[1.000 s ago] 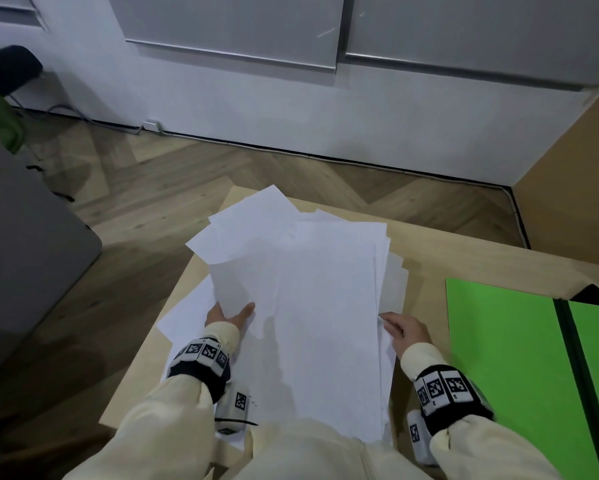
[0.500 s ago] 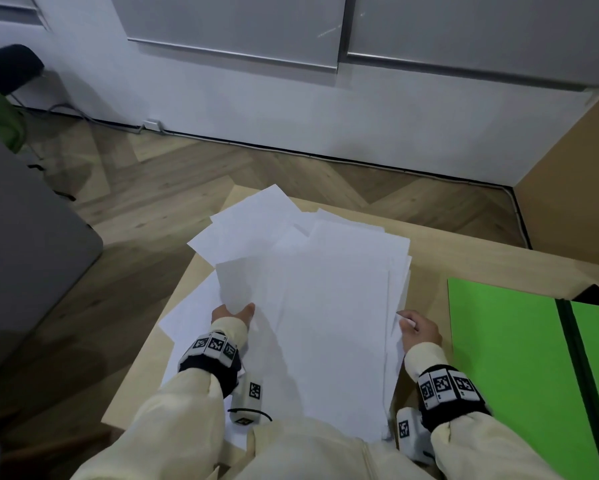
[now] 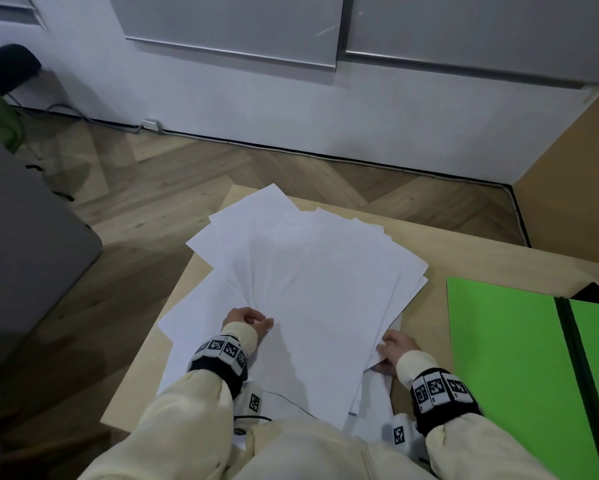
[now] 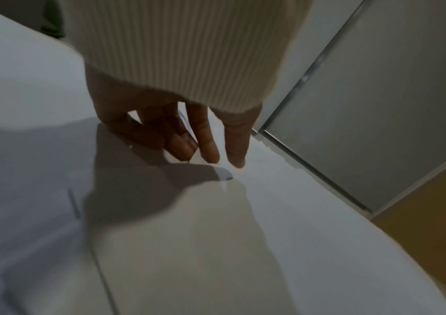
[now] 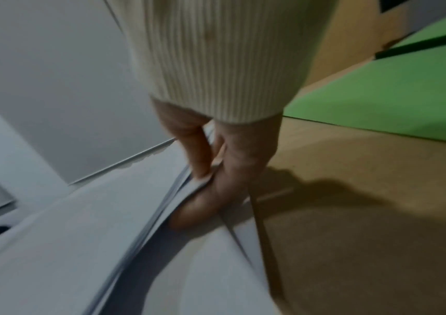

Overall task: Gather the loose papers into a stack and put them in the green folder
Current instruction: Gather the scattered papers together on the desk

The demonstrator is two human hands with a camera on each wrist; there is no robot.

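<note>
White papers [image 3: 308,289], green folder [image 3: 505,358], cream sleeves [image 3: 187,420].

Three cameras: one worn high on the head, one close on each wrist.

The head camera looked steeply down and forward over the table [image 3: 471,258], wall at 12 o'clock. The left wrist camera sat close behind the left hand [image 4: 178,132], facing along its fingers over the papers [image 4: 270,245]. The right wrist camera, equally close, faced along the right hand [image 5: 216,170]; it shared the papers and the green folder [image 5: 378,102] at 2 o'clock with the head view.
</note>
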